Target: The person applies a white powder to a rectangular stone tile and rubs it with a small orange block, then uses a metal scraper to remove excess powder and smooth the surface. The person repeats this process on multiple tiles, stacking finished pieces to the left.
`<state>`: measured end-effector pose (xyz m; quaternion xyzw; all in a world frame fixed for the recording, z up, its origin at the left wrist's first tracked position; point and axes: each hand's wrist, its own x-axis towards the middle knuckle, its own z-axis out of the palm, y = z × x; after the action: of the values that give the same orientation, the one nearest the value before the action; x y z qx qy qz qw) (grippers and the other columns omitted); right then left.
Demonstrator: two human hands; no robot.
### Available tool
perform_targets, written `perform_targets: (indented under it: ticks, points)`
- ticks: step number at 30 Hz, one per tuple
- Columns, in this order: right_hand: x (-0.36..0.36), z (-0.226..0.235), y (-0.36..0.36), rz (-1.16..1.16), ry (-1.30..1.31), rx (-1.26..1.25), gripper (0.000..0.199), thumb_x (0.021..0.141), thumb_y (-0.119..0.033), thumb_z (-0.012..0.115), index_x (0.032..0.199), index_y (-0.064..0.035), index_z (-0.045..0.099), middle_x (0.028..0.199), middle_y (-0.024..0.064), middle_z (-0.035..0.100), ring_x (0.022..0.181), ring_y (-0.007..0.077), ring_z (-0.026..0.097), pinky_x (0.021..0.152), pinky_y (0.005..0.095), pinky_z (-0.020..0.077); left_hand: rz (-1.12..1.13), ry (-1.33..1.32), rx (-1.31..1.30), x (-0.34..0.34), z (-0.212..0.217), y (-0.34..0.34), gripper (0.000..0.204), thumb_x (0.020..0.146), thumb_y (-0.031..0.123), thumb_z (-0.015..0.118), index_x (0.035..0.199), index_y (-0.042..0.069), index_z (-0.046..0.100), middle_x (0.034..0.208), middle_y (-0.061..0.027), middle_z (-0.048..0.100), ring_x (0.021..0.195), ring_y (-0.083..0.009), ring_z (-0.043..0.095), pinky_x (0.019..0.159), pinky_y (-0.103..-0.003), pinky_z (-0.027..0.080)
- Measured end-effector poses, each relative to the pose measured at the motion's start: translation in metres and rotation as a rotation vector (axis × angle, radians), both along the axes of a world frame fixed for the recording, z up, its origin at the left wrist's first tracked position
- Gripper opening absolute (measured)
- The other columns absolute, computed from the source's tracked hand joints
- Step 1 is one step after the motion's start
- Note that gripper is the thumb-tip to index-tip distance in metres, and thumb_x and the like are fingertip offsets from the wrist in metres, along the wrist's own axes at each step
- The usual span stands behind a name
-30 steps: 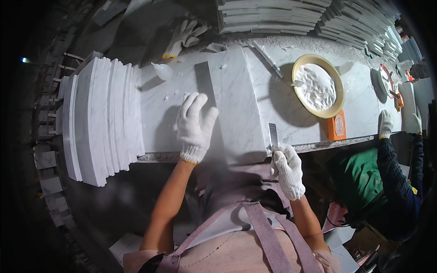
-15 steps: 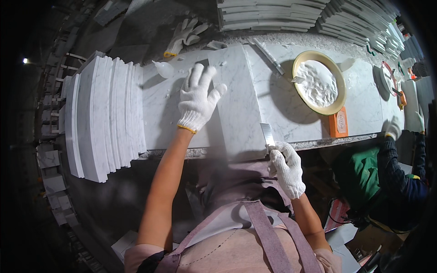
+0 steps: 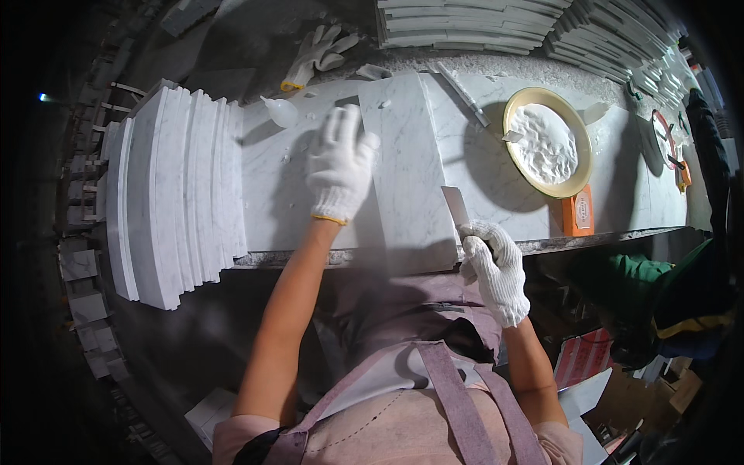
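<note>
A long white marble strip (image 3: 407,174) with grey veins lies across the bench, its near end at the front edge by my waist. My left hand (image 3: 341,163), in a white knit glove, rests with fingers stretched along the strip's left edge and is slightly blurred. In my gloved right hand (image 3: 496,267), the fingers are closed around a flat metal scraper (image 3: 456,206). Its thin blade points away from me, beside the strip's right edge near the front. The scraper's handle is hidden inside the glove.
Marble strips stand in a stack (image 3: 182,194) at left; more piles (image 3: 473,23) lie behind. A yellow bowl (image 3: 587,155) of white paste and an orange box (image 3: 577,213) sit right. A squeeze bottle (image 3: 283,113) and spare glove (image 3: 318,58) lie back left. Far right is a co-worker's dark sleeve (image 3: 709,155).
My left hand has moved slightly right and nearer to me, against the strip. The scraper's blade has turned. The co-worker's arm at right has swung up and away along the bench.
</note>
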<state>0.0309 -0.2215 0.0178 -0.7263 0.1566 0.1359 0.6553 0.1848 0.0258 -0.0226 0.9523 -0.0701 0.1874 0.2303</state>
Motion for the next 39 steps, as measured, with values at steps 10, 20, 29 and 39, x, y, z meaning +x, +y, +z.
perform_targets:
  ticks: [10, 20, 29, 39]
  points:
    - [0.101, -0.015, 0.029, 0.255, -0.575, -0.538, 0.037, 0.100, -0.007, 0.063, 0.137, -0.0087, 0.066, 0.099, 0.0101, 0.072, 0.077, 0.0212, 0.070, 0.070, 0.0337, 0.0564, -0.337, -0.192, -0.010, -0.101, -0.008, -0.003, 0.040, 0.089, 0.022, 0.074, 0.126, 0.008, 0.071, 0.134, -0.0123, 0.065, 0.133, -0.0364, 0.058, 0.111, -0.049, 0.049]
    - [0.161, -0.013, 0.070, 0.526, -0.565, -0.832, 0.040, 0.099, -0.014, 0.062, 0.138, -0.0177, 0.068, 0.106, 0.0158, 0.072, 0.089, 0.0364, 0.074, 0.074, 0.0433, 0.0576, -0.343, -0.076, -0.074, -0.118, -0.029, 0.001, 0.036, 0.087, 0.033, 0.070, 0.116, 0.015, 0.080, 0.140, -0.0069, 0.064, 0.135, -0.0401, 0.055, 0.107, -0.052, 0.052]
    - [0.166, -0.016, 0.071, 0.598, -0.568, -0.820, 0.045, 0.100, -0.015, 0.060, 0.145, -0.0202, 0.063, 0.105, 0.0172, 0.070, 0.089, 0.0376, 0.072, 0.075, 0.0436, 0.0580, -0.361, -0.115, -0.088, -0.115, -0.034, 0.003, 0.033, 0.089, 0.032, 0.067, 0.111, 0.012, 0.080, 0.135, -0.0098, 0.067, 0.130, -0.0421, 0.060, 0.100, -0.050, 0.055]
    - [0.173, -0.023, 0.073, 0.626, -0.575, -0.802, 0.047, 0.102, -0.012, 0.052, 0.148, -0.0203, 0.061, 0.107, 0.0163, 0.072, 0.093, 0.0343, 0.075, 0.078, 0.0407, 0.0602, -0.359, -0.091, -0.145, -0.117, -0.032, 0.003, 0.032, 0.084, 0.029, 0.074, 0.112, 0.013, 0.081, 0.136, -0.0070, 0.067, 0.134, -0.0408, 0.058, 0.102, -0.051, 0.055]
